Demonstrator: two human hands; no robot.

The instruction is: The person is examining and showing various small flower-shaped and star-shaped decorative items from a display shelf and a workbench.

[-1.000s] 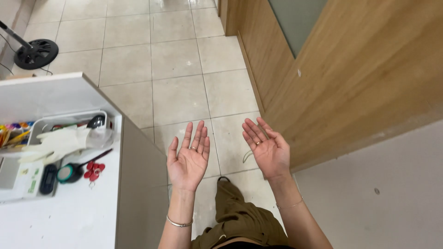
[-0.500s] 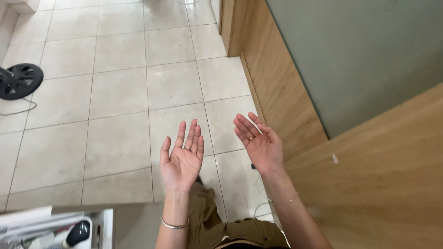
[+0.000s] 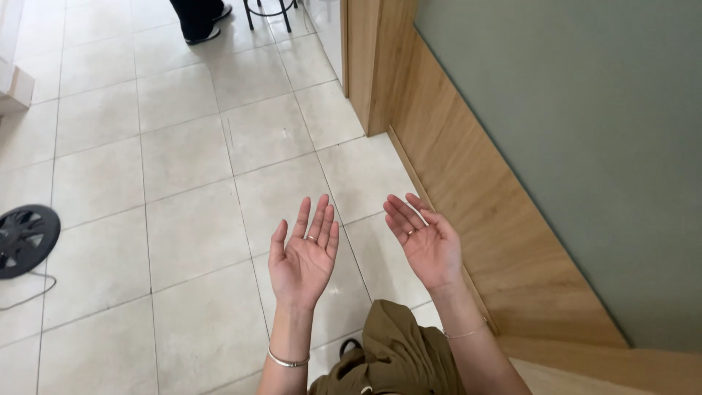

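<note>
My left hand [image 3: 303, 252] is held out palm up over the tiled floor [image 3: 183, 219], fingers apart, holding nothing. A ring sits on one finger and a thin bangle circles the wrist. My right hand [image 3: 424, 241] is beside it, also palm up and empty, with a ring and a fine bracelet at the wrist. Both hands hover in the air above my olive-green trouser leg [image 3: 398, 355] and touch nothing.
A wooden wall panel [image 3: 468, 183] with a grey-green surface [image 3: 585, 146] runs along the right. A round black fan base [image 3: 25, 240] with a cable lies on the floor at left. Another person's legs [image 3: 197, 18] and a stool's black legs [image 3: 267, 11] stand far ahead.
The view has swung up and away from the white table, which has dropped out of sight. Both hands stay palm up and empty, slightly further from the wall.
</note>
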